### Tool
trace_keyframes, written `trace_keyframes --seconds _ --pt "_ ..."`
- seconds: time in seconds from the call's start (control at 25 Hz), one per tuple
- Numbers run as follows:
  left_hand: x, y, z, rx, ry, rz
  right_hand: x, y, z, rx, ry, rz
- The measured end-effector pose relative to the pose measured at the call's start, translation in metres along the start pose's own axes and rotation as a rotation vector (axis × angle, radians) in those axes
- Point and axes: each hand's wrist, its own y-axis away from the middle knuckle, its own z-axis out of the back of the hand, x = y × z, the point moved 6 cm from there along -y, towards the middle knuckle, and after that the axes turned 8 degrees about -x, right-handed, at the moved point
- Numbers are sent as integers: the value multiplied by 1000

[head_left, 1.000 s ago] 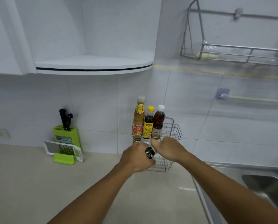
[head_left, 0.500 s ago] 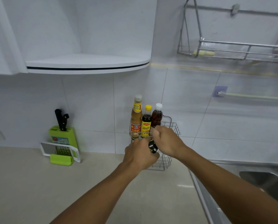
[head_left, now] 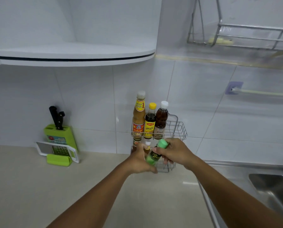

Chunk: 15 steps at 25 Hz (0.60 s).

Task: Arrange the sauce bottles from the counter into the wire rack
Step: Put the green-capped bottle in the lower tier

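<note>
Seen from the head camera, a green-capped bottle [head_left: 154,154] is held by both hands in front of the wire rack [head_left: 178,129], which stands against the tiled wall. The left hand [head_left: 140,159] cups its base; the right hand [head_left: 174,153] is closed around its neck. Its long axis is tilted, the cap pointing up and right. The rack's upper tier is open at the right of three upright bottles [head_left: 149,120]. Bare worktop [head_left: 55,186] lies to the left.

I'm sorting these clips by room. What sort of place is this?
Most likely a home kitchen: a steel sink set in the counter, a knife block against the tiled wall, and sauce bottles in a wire rack.
</note>
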Motion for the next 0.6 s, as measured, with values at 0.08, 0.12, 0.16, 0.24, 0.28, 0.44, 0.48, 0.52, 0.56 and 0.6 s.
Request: trace_keyframes --seconds 0.08,0.12,0.16,0.24,0.28,0.44,0.48,0.52,0.56,0.6 --pt "32 -19 -1 -1 53 141 -32 -16 2 -156 49 -55" --pt "51 -28 1 -24 85 219 -50 -22 2 -227 57 -95" --pt "70 -38 3 -55 92 286 -67 -29 0 -285 66 -124" --pt "100 -56 4 -120 97 375 -99 -44 -10 -361 93 -159" --pt "107 -62 4 -146 107 392 -109 -50 -15 -381 91 -175" --pt "120 -89 -4 -227 192 410 -133 -76 -34 -401 45 -162" --pt "121 -95 -6 -242 200 402 -137 -82 -37 -401 49 -148" --pt "121 -99 -9 -255 205 395 -138 -87 -39 -393 67 -129" --pt "123 -104 -12 -260 205 395 -138 -93 -42 -374 86 -108" --pt "124 -107 -15 -264 205 394 -140 -100 -45 -344 107 -95"
